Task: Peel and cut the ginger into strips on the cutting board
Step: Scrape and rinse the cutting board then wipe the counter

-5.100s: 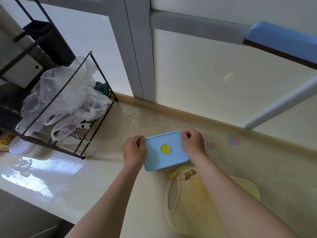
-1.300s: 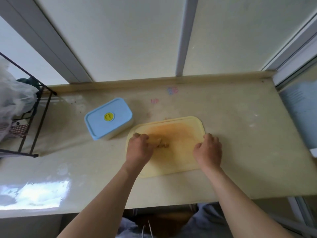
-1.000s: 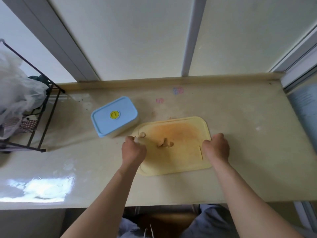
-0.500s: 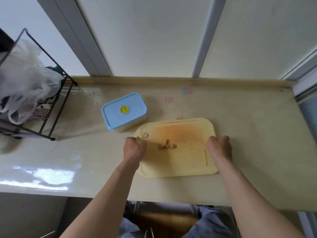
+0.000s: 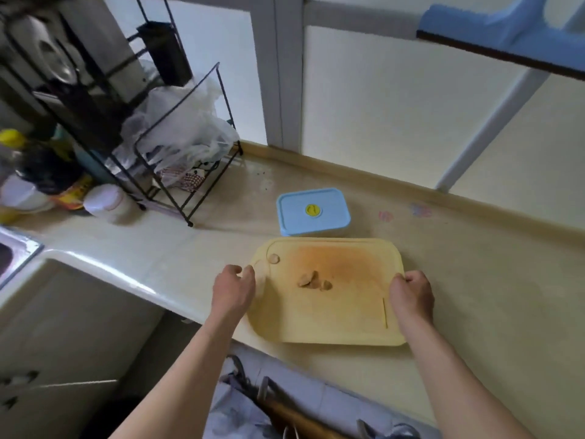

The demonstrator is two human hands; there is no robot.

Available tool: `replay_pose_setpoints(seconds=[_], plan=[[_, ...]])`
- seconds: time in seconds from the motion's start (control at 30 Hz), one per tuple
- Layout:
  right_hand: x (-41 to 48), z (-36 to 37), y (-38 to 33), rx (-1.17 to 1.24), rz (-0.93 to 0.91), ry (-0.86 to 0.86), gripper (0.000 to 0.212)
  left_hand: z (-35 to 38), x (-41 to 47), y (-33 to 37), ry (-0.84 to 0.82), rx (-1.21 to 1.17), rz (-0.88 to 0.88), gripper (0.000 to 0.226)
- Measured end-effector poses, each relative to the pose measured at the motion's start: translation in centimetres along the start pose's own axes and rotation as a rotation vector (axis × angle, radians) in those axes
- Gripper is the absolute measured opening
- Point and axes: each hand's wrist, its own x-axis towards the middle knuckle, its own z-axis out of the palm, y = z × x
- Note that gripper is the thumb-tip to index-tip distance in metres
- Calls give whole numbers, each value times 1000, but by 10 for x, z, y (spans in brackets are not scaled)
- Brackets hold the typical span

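Observation:
A pale yellow cutting board [image 5: 329, 315] with an orange stain lies on the beige counter near its front edge. A knobbly piece of ginger [image 5: 313, 281] rests near the board's middle, and a small round slice [image 5: 273, 258] lies at its far left corner. My left hand [image 5: 233, 289] curls around the board's left edge. My right hand [image 5: 411, 296] grips the right edge. No knife or peeler is in view.
A blue-lidded box [image 5: 311, 211] stands just behind the board. A black wire rack [image 5: 177, 166] with plastic bags [image 5: 183, 128] stands at the back left, bottles and jars [image 5: 104, 201] beside it. A steel sink's corner [image 5: 15, 251] shows at far left.
My head has turned left, so the rack, jars and sink have come into view. Both hands stay on the board's two side edges. The ginger has not shifted on the board.

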Motion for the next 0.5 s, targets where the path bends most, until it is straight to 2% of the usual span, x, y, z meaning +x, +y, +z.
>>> replay_pose_setpoints(seconds=[0.1, 0.17, 0.3, 0.5], plan=[[-26, 25, -18, -22, -55, -53, 14, -26, -5, -31, -85, -362, -149, 42], [-47, 42, -27, -46, -93, -92, 13, -43, -10, -53, -66, -472, -166, 41], [-90, 75, -44, -103, -225, -189, 12, -81, -24, -102, 94, -556, -205, 35], [-155, 125, -77, -178, -445, -456, 14, -141, -63, -169, 321, -773, -311, 33]])
